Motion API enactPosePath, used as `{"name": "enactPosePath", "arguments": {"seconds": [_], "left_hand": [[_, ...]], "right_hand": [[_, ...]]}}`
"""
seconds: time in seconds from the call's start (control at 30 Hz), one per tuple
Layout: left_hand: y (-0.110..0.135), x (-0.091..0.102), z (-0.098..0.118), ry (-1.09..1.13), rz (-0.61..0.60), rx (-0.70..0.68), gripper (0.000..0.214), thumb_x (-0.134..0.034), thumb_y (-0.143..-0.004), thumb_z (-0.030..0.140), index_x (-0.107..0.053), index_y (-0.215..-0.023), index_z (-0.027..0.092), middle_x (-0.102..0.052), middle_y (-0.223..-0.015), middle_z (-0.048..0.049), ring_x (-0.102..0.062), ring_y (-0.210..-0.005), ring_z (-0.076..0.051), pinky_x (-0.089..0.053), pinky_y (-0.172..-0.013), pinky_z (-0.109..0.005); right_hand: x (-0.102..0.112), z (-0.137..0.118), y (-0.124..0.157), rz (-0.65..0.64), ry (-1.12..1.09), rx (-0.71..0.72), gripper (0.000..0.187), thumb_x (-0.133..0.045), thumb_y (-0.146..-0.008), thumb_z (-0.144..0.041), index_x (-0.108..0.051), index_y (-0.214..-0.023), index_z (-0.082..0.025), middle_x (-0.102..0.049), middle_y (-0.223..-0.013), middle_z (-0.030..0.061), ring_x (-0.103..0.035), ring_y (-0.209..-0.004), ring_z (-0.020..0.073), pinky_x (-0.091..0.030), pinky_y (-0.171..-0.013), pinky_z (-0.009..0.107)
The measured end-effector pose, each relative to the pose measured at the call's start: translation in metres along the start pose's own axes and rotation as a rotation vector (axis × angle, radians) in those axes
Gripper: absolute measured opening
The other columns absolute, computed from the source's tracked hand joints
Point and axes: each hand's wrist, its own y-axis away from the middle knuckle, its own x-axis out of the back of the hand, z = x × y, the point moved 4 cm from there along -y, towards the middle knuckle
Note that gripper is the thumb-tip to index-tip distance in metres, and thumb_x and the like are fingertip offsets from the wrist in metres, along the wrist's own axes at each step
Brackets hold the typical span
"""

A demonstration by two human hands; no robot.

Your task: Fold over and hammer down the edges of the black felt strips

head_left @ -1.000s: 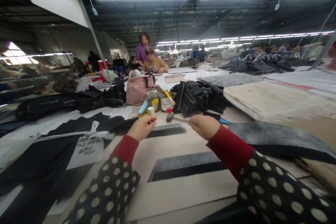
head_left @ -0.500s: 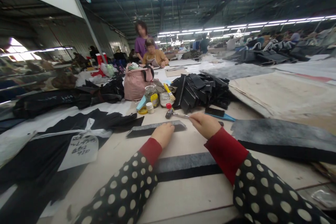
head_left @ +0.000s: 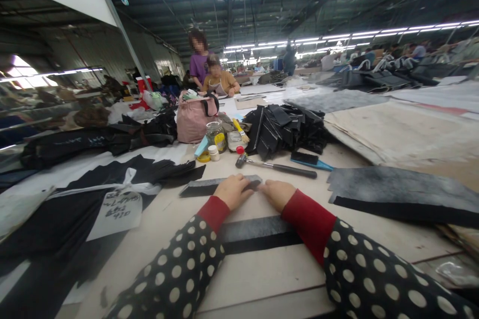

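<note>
A short black-and-grey strip of material [head_left: 200, 187] lies across the table in front of me. My left hand [head_left: 232, 192] is over its right half, with bent fingers closed on it. At the strip's right end, the fingertips of my right hand [head_left: 277, 194] pinch the edge, close to the left fingers. Just beyond my hands lies a hammer [head_left: 277, 166] with a metal head and dark grip, touched by neither hand. A longer grey-and-black strip [head_left: 258, 235] rests nearer me, partly hidden under my forearms.
A blue-handled brush [head_left: 312, 160], glass jar [head_left: 216, 137] and white bottle [head_left: 213, 153] stand beyond the hammer. Behind are a pink bag [head_left: 196, 119] and piled black pieces [head_left: 280, 127]. Tied black fabric [head_left: 48, 229] lies left, a wide grey piece [head_left: 396, 192] right. Two people are across the table.
My right hand has left the hammer's handle and moved left and slightly down to the short strip's right end. The hammer stays on the table. My left hand remains at the strip.
</note>
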Motion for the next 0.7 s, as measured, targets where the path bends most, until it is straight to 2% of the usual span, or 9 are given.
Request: {"name": "enactPosePath", "arguments": {"seconds": [0.13, 0.23, 0.37, 0.53, 0.7], "left_hand": [[0.0008, 0.0004, 0.0042, -0.023, 0.010, -0.010, 0.034, -0.038, -0.081, 0.048, -0.056, -0.093, 0.021, -0.052, -0.085, -0.0042, -0.051, -0.081, -0.018, -0.041, -0.067, -0.027], [0.0005, -0.0003, 0.0068, -0.062, 0.022, -0.009, 0.030, -0.036, -0.084, 0.040, -0.057, -0.088, 0.020, -0.052, -0.084, -0.0042, -0.050, -0.081, -0.017, -0.041, -0.067, -0.027], [-0.0013, -0.0023, 0.0086, -0.097, 0.006, -0.023, 0.023, -0.034, -0.085, 0.025, -0.056, -0.085, 0.019, -0.054, -0.084, -0.0034, -0.050, -0.080, -0.017, -0.042, -0.066, -0.026], [-0.0018, -0.0007, 0.0099, -0.100, -0.012, -0.038, 0.020, -0.036, -0.085, 0.023, -0.055, -0.084, 0.018, -0.056, -0.084, -0.0043, -0.051, -0.079, -0.018, -0.042, -0.066, -0.026], [-0.0025, -0.0009, 0.0078, -0.032, -0.015, 0.013, 0.019, -0.035, -0.084, 0.020, -0.054, -0.084, 0.018, -0.057, -0.085, -0.0051, -0.053, -0.080, -0.018, -0.041, -0.068, -0.026]], "right_hand": [[-0.0036, -0.0031, -0.0025, 0.033, -0.055, 0.019, 0.034, -0.031, -0.084, -0.021, -0.052, -0.110, -0.023, -0.058, -0.089, 0.0067, -0.058, -0.079, 0.0186, -0.039, -0.062, 0.026], [-0.0068, -0.0055, -0.0037, 0.051, -0.073, 0.032, 0.031, -0.030, -0.085, -0.023, -0.055, -0.104, -0.023, -0.058, -0.092, 0.0063, -0.057, -0.082, 0.0184, -0.040, -0.065, 0.026], [-0.0088, -0.0041, -0.0040, 0.043, -0.029, -0.051, 0.030, -0.029, -0.086, -0.024, -0.054, -0.100, -0.021, -0.058, -0.088, 0.0067, -0.058, -0.077, 0.0188, -0.040, -0.060, 0.026], [-0.0059, -0.0095, -0.0039, 0.040, -0.026, -0.062, 0.030, -0.026, -0.087, -0.024, -0.052, -0.103, -0.022, -0.057, -0.091, 0.0068, -0.057, -0.082, 0.0192, -0.041, -0.064, 0.027], [-0.0104, -0.0093, -0.0067, 0.013, 0.017, -0.196, 0.032, -0.025, -0.084, -0.014, -0.055, -0.095, -0.012, -0.058, -0.089, 0.0128, -0.059, -0.079, 0.0228, -0.044, -0.062, 0.031]]}}
